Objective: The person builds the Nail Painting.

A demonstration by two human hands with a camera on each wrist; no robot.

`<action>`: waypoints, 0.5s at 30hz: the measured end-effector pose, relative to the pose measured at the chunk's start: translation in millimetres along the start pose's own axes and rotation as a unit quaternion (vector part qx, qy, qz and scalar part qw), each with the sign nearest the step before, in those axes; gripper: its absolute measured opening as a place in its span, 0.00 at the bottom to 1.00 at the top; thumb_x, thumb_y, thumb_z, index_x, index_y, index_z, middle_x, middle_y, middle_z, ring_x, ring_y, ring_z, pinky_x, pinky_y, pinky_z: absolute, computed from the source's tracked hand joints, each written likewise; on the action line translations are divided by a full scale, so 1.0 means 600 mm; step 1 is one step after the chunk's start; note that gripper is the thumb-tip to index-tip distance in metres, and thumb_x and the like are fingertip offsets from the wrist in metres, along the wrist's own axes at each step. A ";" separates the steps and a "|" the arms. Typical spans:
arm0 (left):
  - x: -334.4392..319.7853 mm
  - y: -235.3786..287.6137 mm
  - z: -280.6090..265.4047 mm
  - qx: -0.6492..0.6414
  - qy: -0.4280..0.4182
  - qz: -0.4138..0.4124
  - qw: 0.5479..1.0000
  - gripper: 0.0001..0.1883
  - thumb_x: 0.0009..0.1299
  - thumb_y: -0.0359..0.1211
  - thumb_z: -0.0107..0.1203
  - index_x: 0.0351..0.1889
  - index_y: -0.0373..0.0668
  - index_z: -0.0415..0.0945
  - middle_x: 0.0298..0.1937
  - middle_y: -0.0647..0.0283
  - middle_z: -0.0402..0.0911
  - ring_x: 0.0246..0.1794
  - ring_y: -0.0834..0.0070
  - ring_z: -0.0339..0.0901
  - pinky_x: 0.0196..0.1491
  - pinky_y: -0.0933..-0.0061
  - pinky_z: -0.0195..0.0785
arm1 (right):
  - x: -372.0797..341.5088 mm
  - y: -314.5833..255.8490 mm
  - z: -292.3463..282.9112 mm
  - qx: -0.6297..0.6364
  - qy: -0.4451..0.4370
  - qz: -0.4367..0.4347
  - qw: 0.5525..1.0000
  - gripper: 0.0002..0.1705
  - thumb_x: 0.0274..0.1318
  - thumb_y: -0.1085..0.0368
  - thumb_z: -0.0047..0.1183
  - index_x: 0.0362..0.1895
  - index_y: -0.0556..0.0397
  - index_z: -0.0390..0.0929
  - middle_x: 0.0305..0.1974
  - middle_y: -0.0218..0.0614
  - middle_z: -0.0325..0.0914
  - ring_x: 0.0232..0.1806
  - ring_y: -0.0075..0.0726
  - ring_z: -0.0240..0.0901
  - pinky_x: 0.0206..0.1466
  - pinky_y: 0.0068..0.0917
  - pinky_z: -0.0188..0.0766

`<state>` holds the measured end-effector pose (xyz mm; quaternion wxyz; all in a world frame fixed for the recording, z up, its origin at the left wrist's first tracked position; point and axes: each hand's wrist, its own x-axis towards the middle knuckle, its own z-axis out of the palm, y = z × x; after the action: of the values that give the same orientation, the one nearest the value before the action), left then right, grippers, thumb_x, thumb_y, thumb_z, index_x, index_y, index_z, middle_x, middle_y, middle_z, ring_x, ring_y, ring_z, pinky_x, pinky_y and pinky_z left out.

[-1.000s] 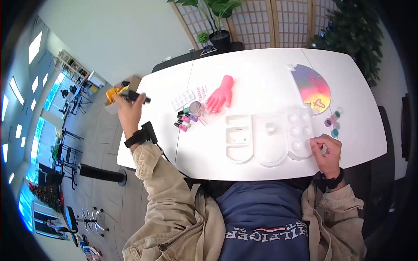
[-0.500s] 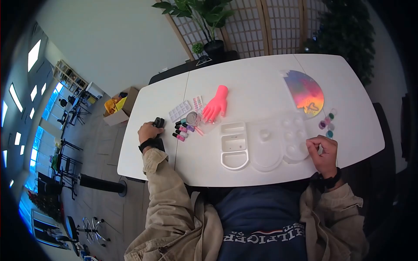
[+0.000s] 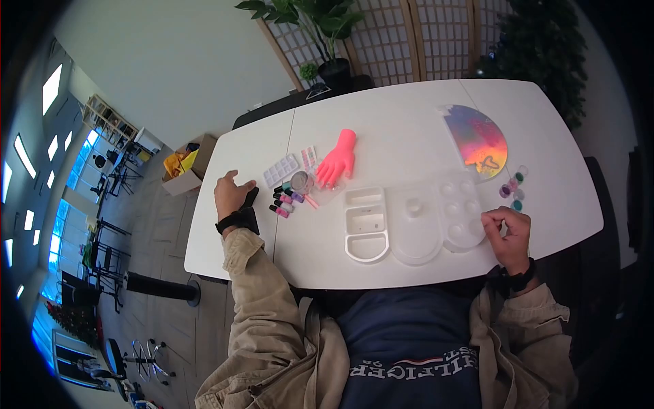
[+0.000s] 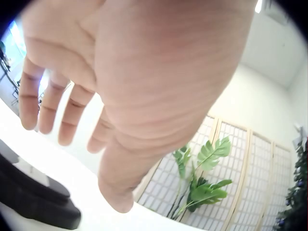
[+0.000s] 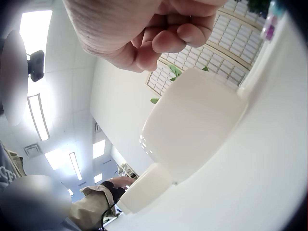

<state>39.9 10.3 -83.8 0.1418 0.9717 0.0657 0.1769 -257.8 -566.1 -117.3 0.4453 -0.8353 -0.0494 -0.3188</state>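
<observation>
My left hand (image 3: 232,194) is at the table's left side, its fingers loosely extended with nothing in them. Right beside it on the table lies a black object (image 4: 38,197) with a pale patch, partly hidden by the hand in the head view. My right hand (image 3: 507,235) idles with loosely curled, empty fingers at the right end of a white moulded tray (image 3: 415,238). That tray has three compartments on its left, a round knob in the middle section and small round wells on its right.
Nail polish bottles (image 3: 281,205), a white compartment case (image 3: 281,170) and a sheet of pink pieces (image 3: 308,157) lie by a pink model hand (image 3: 337,160). An iridescent sheet (image 3: 480,142) and several small coloured pots (image 3: 512,191) are at the right. Beyond the left edge stands a cardboard box (image 3: 191,167).
My left hand has come down from in front of the box to the table, carrying the black object, and has let go of it there. My right hand stays nearly still.
</observation>
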 end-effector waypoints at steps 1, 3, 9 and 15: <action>-0.003 0.020 -0.014 -0.052 -0.015 0.029 0.998 0.37 0.62 0.45 0.83 0.67 0.40 0.86 0.61 0.46 0.90 0.58 0.52 0.89 0.62 0.54 0.83 | 0.000 -0.001 0.000 0.001 0.000 0.000 1.000 0.03 0.65 0.74 0.69 0.37 0.61 0.88 0.25 0.31 0.80 0.25 0.23 0.72 0.32 0.24 0.69; -0.022 0.086 -0.046 -0.156 -0.044 0.085 0.983 0.34 0.64 0.42 0.82 0.67 0.38 0.85 0.59 0.47 0.91 0.54 0.56 0.90 0.57 0.56 0.84 | 0.002 -0.002 0.000 0.002 0.000 0.003 1.000 0.03 0.65 0.75 0.69 0.37 0.61 0.88 0.25 0.31 0.81 0.26 0.22 0.72 0.32 0.23 0.69; -0.050 0.196 -0.028 -0.154 -0.079 0.175 0.969 0.28 0.65 0.38 0.80 0.63 0.40 0.87 0.55 0.51 0.91 0.47 0.59 0.91 0.51 0.59 0.85 | 0.000 0.003 -0.005 0.003 0.003 -0.003 1.000 0.02 0.66 0.76 0.68 0.38 0.62 0.88 0.27 0.31 0.82 0.27 0.21 0.72 0.33 0.23 0.69; -0.070 0.233 -0.022 -0.128 -0.127 0.234 0.955 0.28 0.64 0.36 0.78 0.62 0.40 0.87 0.57 0.51 0.90 0.52 0.56 0.90 0.56 0.59 0.84 | -0.004 0.014 -0.012 0.015 0.020 -0.003 1.000 0.02 0.68 0.76 0.67 0.39 0.63 0.87 0.28 0.30 0.82 0.28 0.20 0.71 0.34 0.22 0.68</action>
<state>6.7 -126.5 -43.7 0.2265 0.9481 -0.2053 0.0873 -259.9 -576.5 -121.8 0.4576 -0.8221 -0.0474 -0.3356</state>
